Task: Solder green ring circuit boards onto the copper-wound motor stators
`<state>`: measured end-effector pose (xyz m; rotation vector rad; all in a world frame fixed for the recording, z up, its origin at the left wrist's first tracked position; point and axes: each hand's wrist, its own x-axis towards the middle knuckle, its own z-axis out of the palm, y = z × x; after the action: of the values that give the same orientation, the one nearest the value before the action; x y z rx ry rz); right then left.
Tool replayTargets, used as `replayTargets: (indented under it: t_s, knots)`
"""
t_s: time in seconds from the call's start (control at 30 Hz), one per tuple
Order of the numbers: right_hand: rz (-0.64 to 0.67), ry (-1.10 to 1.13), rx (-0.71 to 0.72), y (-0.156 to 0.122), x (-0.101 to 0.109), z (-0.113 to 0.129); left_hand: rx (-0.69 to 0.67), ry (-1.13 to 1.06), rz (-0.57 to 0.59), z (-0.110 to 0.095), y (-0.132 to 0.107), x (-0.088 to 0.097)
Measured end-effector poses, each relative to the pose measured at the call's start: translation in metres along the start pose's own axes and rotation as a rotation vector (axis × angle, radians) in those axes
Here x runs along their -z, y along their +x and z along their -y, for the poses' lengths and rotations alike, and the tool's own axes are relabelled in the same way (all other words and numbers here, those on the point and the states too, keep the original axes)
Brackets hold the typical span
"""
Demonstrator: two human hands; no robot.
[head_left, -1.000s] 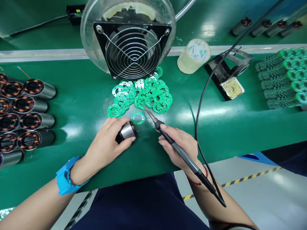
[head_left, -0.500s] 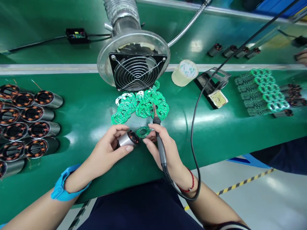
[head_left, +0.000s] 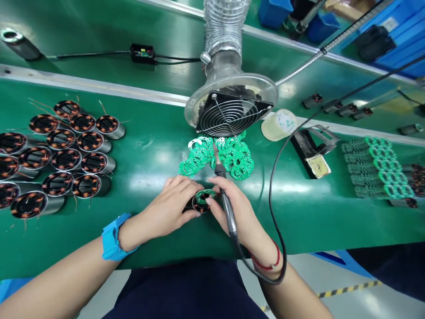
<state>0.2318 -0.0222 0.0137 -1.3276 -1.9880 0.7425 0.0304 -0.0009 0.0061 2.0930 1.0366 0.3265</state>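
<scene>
My left hand (head_left: 162, 206) is wrapped around a metal-cased motor stator (head_left: 201, 209), its open end with copper windings turned toward me. A green ring-shaped circuit board (head_left: 202, 194) lies at the stator's mouth, pinched by the thumb and fingers of my right hand (head_left: 237, 210). Whether the board is fully seated on the stator I cannot tell. The same right hand carries a soldering iron (head_left: 228, 210), which points away from me with its tip over a pile of green ring boards (head_left: 237, 160). Its black cable loops past my right wrist.
Rows of stators (head_left: 66, 159) stand on the left. A fume extractor fan (head_left: 229, 116) hangs behind the board pile. A tape roll (head_left: 277, 126) and a soldering iron stand (head_left: 307, 148) with a sponge are right of it. Stacked boards (head_left: 387, 168) sit farther right.
The green ring board has come from beside the stator onto its open end. Both hands have drawn together, and the stator's mouth now faces up more. The view has shifted left.
</scene>
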Motion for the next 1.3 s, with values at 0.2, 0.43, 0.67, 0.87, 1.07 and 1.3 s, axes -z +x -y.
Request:
replayTargets:
  t_s: [0.2, 0.43, 0.67, 0.87, 1.07, 1.3]
  knots:
    - [-0.112, -0.278, 0.193, -0.015, -0.012, 0.008, 0.005, 0.084, 0.03, 0.0, -0.002, 0.005]
    - [0.173, -0.07, 0.14, -0.007, -0.002, 0.002, -0.013, 0.15, 0.035, 0.008, -0.002, 0.011]
    - [0.232, 0.044, 0.086, -0.007, 0.002, -0.003, -0.012, -0.154, -0.068, 0.012, 0.002, 0.02]
    - [0.172, 0.043, 0.152, -0.007, 0.003, -0.002, 0.261, -0.608, -0.072, -0.001, 0.011, 0.003]
    - [0.035, -0.147, 0.258, -0.01, 0.0, 0.002, 0.389, -0.763, -0.091, -0.008, 0.013, 0.004]
    - [-0.113, -0.062, 0.264, -0.014, -0.003, 0.006, 0.404, -0.679, -0.154, -0.009, 0.01, 0.01]
